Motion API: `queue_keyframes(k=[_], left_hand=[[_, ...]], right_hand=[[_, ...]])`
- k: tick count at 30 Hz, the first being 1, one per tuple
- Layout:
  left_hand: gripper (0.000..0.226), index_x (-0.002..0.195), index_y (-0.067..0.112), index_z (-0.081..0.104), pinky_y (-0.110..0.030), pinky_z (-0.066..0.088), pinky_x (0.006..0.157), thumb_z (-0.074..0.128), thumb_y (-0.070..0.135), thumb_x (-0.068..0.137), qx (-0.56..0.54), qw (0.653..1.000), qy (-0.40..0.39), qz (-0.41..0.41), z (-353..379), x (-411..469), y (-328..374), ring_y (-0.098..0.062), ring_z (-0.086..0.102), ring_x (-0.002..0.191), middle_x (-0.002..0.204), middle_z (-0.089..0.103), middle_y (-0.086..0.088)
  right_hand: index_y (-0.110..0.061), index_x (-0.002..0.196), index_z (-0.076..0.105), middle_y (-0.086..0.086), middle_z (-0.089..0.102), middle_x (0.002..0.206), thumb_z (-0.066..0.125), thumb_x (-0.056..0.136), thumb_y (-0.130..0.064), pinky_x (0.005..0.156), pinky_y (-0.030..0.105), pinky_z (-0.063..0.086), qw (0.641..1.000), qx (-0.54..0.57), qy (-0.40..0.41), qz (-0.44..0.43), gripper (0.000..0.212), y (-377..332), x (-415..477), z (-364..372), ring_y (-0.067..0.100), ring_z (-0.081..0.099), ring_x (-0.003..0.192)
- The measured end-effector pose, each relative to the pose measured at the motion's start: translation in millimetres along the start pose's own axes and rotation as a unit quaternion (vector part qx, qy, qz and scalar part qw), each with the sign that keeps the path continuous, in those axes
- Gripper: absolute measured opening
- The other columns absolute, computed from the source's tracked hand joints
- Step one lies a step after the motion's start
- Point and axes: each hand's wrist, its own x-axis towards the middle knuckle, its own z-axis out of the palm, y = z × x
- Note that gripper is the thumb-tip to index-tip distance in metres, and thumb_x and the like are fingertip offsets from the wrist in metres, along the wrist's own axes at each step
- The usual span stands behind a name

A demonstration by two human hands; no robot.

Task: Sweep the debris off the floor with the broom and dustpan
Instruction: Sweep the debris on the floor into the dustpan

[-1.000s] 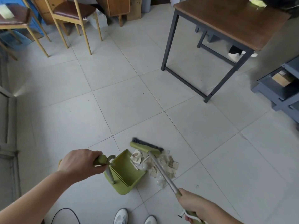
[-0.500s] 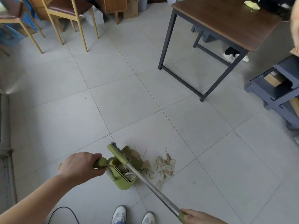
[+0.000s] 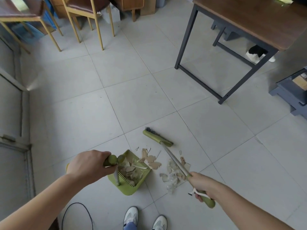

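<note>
My left hand grips the green handle of the green dustpan, which rests on the floor with cardboard scraps inside. My right hand holds the green grip of the broom; its metal shaft runs up-left to the green head with dark bristles, set on the tile beyond the pile. Debris, torn cardboard and clear plastic bits, lies on the floor between the dustpan mouth and the broom shaft.
A dark-framed wooden table stands at the upper right, with someone's shoe under it. Wooden chairs sit at the upper left, a grey shelf at the right edge. A black cable and my shoes are near the bottom.
The broom head, which had swept scraps into the dustpan, has moved back out to the right and away, beyond the remaining pile. My left hand still holds the dustpan in place.
</note>
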Motion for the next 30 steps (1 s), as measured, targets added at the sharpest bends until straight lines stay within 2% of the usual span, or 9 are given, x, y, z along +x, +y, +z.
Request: queue_keyframes(k=[5,12,15,18,21,24,27,28,30], left_hand=[[0.035,0.085,0.028,0.060,-0.023,0.030,0.044,0.053,0.062,0.083,-0.015,1.000,0.005,-0.003,0,4,-5,-0.013,0.052,0.064,0.069,0.059,0.007],[0.034,0.088,0.028,0.062,-0.022,0.028,0.044,0.054,0.060,0.084,-0.008,1.000,0.002,0.006,-6,9,-10,-0.013,0.053,0.064,0.069,0.059,0.007],[0.036,0.086,0.027,0.060,-0.022,0.029,0.045,0.054,0.062,0.082,-0.007,1.000,0.003,0.005,-3,8,-14,-0.013,0.053,0.064,0.070,0.060,0.007],[0.039,0.087,0.025,0.061,-0.022,0.031,0.045,0.053,0.063,0.082,0.006,1.000,0.004,0.015,-1,8,-15,-0.013,0.055,0.064,0.071,0.062,0.006],[0.041,0.084,0.023,0.058,-0.024,0.032,0.044,0.051,0.063,0.081,0.019,0.999,0.003,0.030,-1,6,-13,-0.013,0.053,0.062,0.069,0.060,0.005],[0.042,0.074,0.023,0.048,-0.024,0.029,0.044,0.049,0.064,0.082,0.036,0.998,-0.007,0.050,-1,6,-6,-0.013,0.049,0.059,0.067,0.056,0.003],[0.043,0.067,0.024,0.039,-0.024,0.026,0.044,0.048,0.062,0.083,0.049,0.995,-0.023,0.079,-2,10,7,-0.012,0.047,0.058,0.063,0.052,0.003],[0.042,0.068,0.023,0.040,-0.024,0.026,0.044,0.048,0.062,0.082,0.052,0.994,-0.029,0.090,-3,12,13,-0.013,0.047,0.058,0.063,0.052,0.002],[0.039,0.072,0.022,0.043,-0.025,0.027,0.044,0.049,0.060,0.081,0.054,0.992,-0.039,0.110,-3,16,25,-0.014,0.050,0.062,0.065,0.053,0.003]], right_hand=[[-0.021,0.139,0.030,0.013,0.053,0.094,0.024,0.103,-0.030,0.040,0.022,0.043,0.999,0.002,-0.044,0.019,0.038,-16,4,61,0.013,0.049,0.051],[-0.018,0.126,0.048,0.007,0.049,0.079,0.030,0.101,-0.029,0.044,0.023,0.041,0.993,0.007,-0.120,0.004,0.032,-5,-33,63,0.013,0.049,0.049],[-0.019,0.116,0.058,0.001,0.056,0.093,0.039,0.096,-0.034,0.073,0.025,0.043,0.992,-0.033,-0.113,-0.036,0.032,7,-56,48,0.013,0.056,0.078],[-0.021,0.106,0.063,-0.004,0.063,0.106,0.042,0.092,-0.042,0.087,0.023,0.038,0.992,-0.055,-0.095,-0.069,0.033,18,-78,29,0.007,0.059,0.100],[-0.022,0.129,0.054,-0.004,0.056,0.134,0.038,0.097,-0.043,0.095,0.013,0.034,0.991,-0.058,-0.071,-0.093,0.042,32,-95,20,0.006,0.050,0.124],[-0.034,0.137,0.046,-0.017,0.050,0.135,0.036,0.098,-0.045,0.096,0.011,0.028,0.994,-0.010,-0.050,-0.092,0.041,41,-108,14,-0.002,0.045,0.122],[-0.035,0.139,0.043,-0.015,0.051,0.135,0.039,0.099,-0.041,0.099,0.013,0.027,0.997,0.016,-0.031,-0.075,0.040,56,-110,2,-0.001,0.047,0.122],[-0.035,0.138,0.042,-0.010,0.058,0.126,0.038,0.100,-0.039,0.093,0.011,0.032,0.997,0.025,-0.024,-0.063,0.038,63,-109,-4,0.001,0.054,0.112],[-0.036,0.127,0.045,0.002,0.065,0.093,0.037,0.101,-0.034,0.068,0.011,0.041,0.997,0.061,-0.024,-0.034,0.027,73,-109,-16,0.008,0.062,0.078]])
